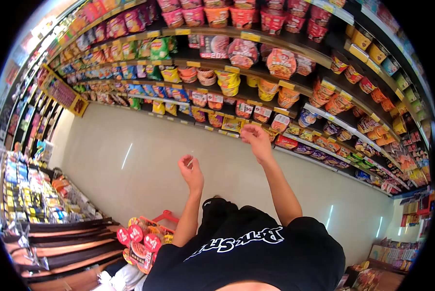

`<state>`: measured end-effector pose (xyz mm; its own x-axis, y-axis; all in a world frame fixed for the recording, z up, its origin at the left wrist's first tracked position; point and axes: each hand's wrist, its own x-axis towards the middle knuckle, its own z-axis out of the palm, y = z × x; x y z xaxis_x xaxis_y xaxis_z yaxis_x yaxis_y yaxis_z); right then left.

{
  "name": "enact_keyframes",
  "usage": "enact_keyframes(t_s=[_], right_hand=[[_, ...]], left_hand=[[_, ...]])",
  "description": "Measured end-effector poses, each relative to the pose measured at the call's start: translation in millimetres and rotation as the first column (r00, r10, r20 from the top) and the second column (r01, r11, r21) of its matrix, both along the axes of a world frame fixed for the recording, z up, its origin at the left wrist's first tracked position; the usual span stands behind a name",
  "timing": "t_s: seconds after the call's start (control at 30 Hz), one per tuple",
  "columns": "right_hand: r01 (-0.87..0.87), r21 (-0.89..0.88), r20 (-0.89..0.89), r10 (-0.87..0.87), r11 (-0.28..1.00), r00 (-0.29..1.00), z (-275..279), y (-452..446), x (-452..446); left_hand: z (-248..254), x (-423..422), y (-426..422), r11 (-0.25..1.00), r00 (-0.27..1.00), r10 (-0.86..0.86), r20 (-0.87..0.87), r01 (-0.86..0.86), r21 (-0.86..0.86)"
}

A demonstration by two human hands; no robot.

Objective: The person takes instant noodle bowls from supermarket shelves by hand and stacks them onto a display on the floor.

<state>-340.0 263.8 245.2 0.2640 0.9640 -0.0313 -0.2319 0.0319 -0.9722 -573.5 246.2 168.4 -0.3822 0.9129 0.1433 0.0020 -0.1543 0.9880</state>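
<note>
My left hand (191, 173) is raised over the pale floor, its fingers loosely curled and parted from the thumb. A small pale spot shows between these fingers, too small to make out. Further forward and to the right, my right hand (257, 141) hangs in front of the lower shelves, fingers bent and slightly apart, with nothing visible in it. Beyond its fingertips in the view are packed instant noodle bowls (262, 114) and a yellow packet (233, 124). Whether the hand touches any of them cannot be told.
Long curved shelves (295, 82) carry noodle cups and bags of snacks. A red basket (166, 217) stands by my left arm, near red-lidded noodle cups (136, 233). Dark-edged shelves (67, 242) with goods rise at the lower left. Pale tiled floor (115, 145) runs between the shelves.
</note>
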Motion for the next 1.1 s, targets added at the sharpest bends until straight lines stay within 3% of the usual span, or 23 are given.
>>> enact_keyframes(t_s=[0.17, 0.37, 0.4, 0.5, 0.63, 0.77, 0.8, 0.9, 1.03, 1.1], right_hand=[[0.101, 0.137, 0.021, -0.105, 0.985, 0.994, 34.4, 59.2, 70.0], [0.163, 0.321, 0.073, -0.196, 0.933, 0.978, 91.1, 143.4, 138.0], [0.156, 0.297, 0.094, -0.191, 0.942, 0.977, 98.8, 159.3, 150.5], [0.146, 0.314, 0.198, -0.216, 0.938, 0.956, 114.2, 209.0, 188.8], [0.208, 0.377, 0.152, -0.282, 0.903, 0.947, 138.6, 256.7, 223.1], [0.242, 0.413, 0.128, -0.319, 0.878, 0.939, 146.1, 301.3, 255.3], [0.26, 0.409, 0.124, -0.336, 0.875, 0.934, 147.3, 312.2, 261.9], [0.289, 0.389, 0.125, -0.361, 0.875, 0.924, 152.3, 339.4, 278.1], [0.281, 0.39, 0.06, -0.329, 0.877, 0.942, 150.1, 364.4, 291.4], [0.246, 0.421, -0.015, -0.264, 0.873, 0.964, 150.2, 373.1, 296.7]], left_hand=[[32.4, 66.4, 84.9, 0.975, 0.978, -0.204, 0.039, 0.199, 0.101], [106.9, 151.3, 207.3, 0.873, 0.88, -0.472, 0.06, 0.457, 0.173], [114.1, 170.1, 232.5, 0.846, 0.875, -0.483, 0.046, 0.452, 0.282], [135.2, 217.7, 300.9, 0.799, 0.844, -0.535, 0.021, 0.498, 0.338], [181.1, 275.4, 360.4, 0.712, 0.781, -0.624, 0.024, 0.555, 0.43], [221.9, 321.5, 394.0, 0.754, 0.801, -0.599, 0.024, 0.553, 0.353], [225.0, 333.3, 406.0, 0.731, 0.807, -0.59, -0.038, 0.553, 0.4], [231.2, 364.2, 422.4, 0.79, 0.848, -0.529, -0.011, 0.497, 0.359], [241.0, 389.3, 435.6, 0.894, 0.919, -0.392, 0.04, 0.37, 0.251], [253.2, 397.8, 431.4, 0.881, 0.905, -0.425, 0.018, 0.41, 0.236]])
